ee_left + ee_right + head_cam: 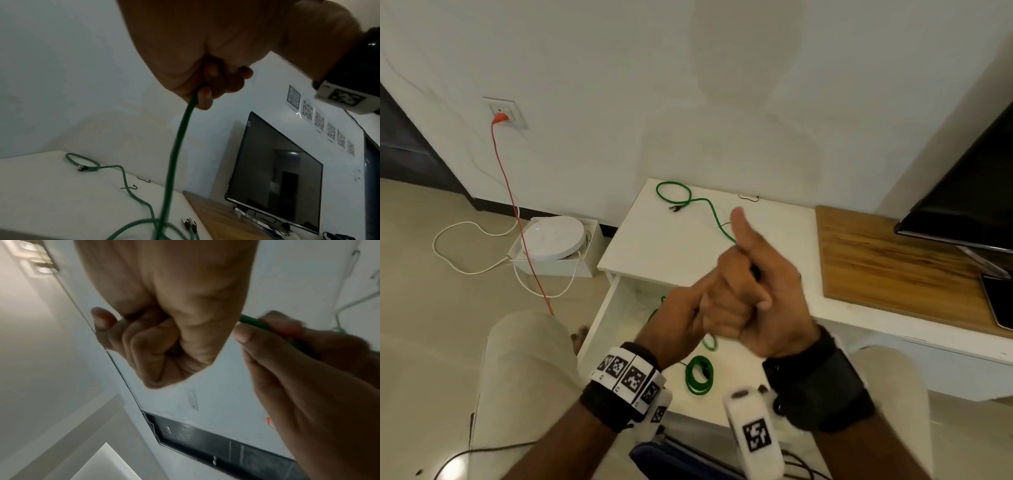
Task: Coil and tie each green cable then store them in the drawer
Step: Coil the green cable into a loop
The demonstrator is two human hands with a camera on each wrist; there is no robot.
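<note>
— Where's the green cable (709,205) now?
— Its far end lies looped on the white counter (661,240) toward the back edge near the wall, plug tip beside the loop. From there it runs to the hands, which are raised over the counter's front edge.

— And the grip?
— The left hand (688,318) has its fingers curled round the cable; in the left wrist view the strand (176,146) drops straight from the fist. The right hand (760,294) is folded against the left with its thumb pointing up; the right wrist view shows a fist, but I cannot tell whether it holds the cable.

— What's in the drawer?
— The white drawer (599,329) stands pulled out under the counter. One coiled green cable (699,375) lies inside near the front, and more green loops (710,341) show just below the hands.

— Room to move?
— A wooden board (893,260) adjoins the counter on the right, with a dark monitor (969,192) standing on it. Left of the counter, on the floor, a white round device (551,236) sits in a box, and an orange cord (517,205) hangs from the wall socket.
</note>
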